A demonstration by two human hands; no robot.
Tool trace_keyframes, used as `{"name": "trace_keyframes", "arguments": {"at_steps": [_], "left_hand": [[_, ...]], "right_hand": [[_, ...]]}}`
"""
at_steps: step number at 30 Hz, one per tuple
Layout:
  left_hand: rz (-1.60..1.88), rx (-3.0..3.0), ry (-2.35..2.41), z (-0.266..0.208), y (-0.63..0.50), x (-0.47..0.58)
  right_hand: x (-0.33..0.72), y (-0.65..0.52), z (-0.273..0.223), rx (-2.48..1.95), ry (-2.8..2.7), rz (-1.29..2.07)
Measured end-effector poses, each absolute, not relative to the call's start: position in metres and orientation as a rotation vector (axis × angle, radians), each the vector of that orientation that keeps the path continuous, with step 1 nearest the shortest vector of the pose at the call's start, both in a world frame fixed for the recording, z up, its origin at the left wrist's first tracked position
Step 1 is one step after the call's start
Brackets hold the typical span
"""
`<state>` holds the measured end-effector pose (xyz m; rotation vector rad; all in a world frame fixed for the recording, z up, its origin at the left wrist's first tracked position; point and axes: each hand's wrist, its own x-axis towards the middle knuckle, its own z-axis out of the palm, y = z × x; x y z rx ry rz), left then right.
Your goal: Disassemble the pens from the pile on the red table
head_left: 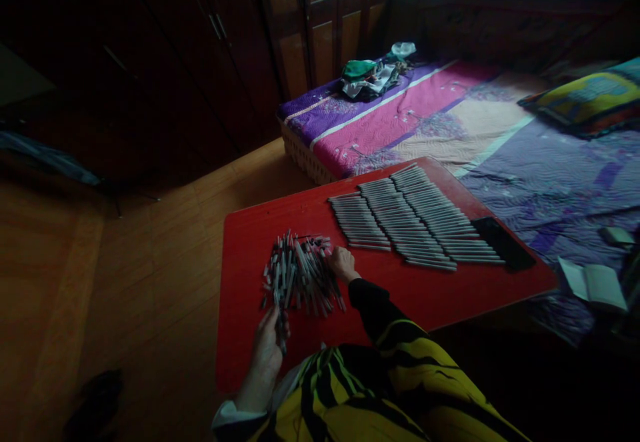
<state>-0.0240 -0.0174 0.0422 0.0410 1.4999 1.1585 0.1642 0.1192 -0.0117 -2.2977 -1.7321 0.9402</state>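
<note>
A loose heap of pens and short pen parts (300,272) lies on the red table (245,242), pointing in many directions. At the heap's near left edge, my left hand (267,342) is closed around a few pens that stick out past its fingers. My right hand (344,263) is at the right side of the heap with its fingers curled in; whatever they pinch is hidden. Farther right, many grey pens (410,219) lie side by side in three slanting rows.
A dark flat object (503,245) lies at the table's right end. Behind stands a bed (410,119) with folded clothes (370,77) and a yellow pillow (595,99). An open notebook (595,285) rests at the right. Dark wardrobes (200,62) line the far left.
</note>
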Motion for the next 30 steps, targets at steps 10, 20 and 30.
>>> {"name": "trace_keyframes", "arguments": {"at_steps": [10,20,30], "left_hand": [[0.909,0.881,1.422,0.072,-0.004,0.0],[0.589,1.913,1.376,0.106,0.0,0.017],[0.469,2.282,1.412,0.1,-0.004,0.013]], "right_hand": [[0.189,0.043,0.027,-1.7,-1.348,1.362],[0.2,0.008,0.083,-1.183,-0.759,1.616],[0.21,0.003,0.072,-1.192,-0.86,1.624]]}}
